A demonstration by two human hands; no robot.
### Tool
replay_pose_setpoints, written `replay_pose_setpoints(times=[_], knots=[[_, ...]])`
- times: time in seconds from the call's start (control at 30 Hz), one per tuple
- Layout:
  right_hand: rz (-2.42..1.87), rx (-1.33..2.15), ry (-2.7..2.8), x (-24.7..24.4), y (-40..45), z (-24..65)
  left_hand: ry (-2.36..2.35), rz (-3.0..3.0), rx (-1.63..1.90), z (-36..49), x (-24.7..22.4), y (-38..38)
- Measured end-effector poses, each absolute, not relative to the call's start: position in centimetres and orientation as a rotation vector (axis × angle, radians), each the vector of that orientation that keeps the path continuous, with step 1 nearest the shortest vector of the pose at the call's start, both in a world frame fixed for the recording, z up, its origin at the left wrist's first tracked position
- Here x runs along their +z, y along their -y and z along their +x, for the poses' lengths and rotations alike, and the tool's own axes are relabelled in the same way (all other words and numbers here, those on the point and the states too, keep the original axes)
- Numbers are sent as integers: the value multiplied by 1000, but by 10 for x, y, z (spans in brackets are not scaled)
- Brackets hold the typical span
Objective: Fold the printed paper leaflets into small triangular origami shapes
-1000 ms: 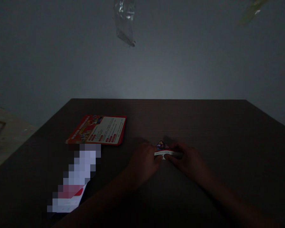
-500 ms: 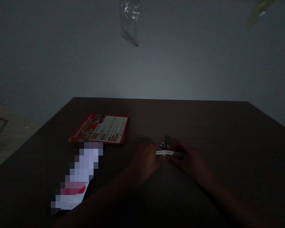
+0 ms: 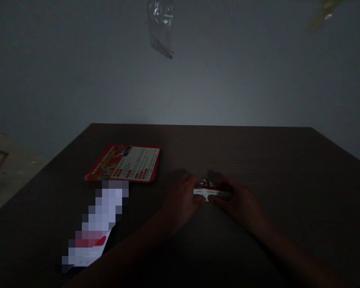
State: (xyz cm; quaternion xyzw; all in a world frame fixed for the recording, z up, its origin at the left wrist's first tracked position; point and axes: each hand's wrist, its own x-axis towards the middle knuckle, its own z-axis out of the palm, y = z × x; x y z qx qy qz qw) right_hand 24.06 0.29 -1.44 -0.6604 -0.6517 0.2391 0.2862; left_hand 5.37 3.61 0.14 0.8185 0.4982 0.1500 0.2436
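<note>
A small folded piece of printed paper or card (image 3: pixel 210 192), with a white strip along its near side and a dark picture on top, is held between both hands just above or on the table. My left hand (image 3: pixel 183 199) pinches its left end, thumb on the near side. At its right end my right hand (image 3: pixel 241 199) grips with thumb and fingers. The dim light hides the exact fold and most fingertips.
On the dark wooden table (image 3: pixel 228 148), a red printed booklet or card stack (image 3: pixel 132 163) lies at the left. Nearer sits a lit phone (image 3: pixel 99 228), partly blurred out, beside my left forearm. A clear plastic bag (image 3: pixel 161 30) hangs on the wall.
The left hand has shifted slightly left and its fingers sit a little higher around the folded paper. The white strip looks a bit straighter. The whole view has moved slightly.
</note>
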Motion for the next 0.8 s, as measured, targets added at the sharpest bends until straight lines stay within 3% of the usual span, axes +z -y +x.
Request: replay_pose_setpoints(times=[0.8], knots=[[-1885, 673, 1711, -4, -1, 248, -1436, 2251, 47, 40, 22, -45]])
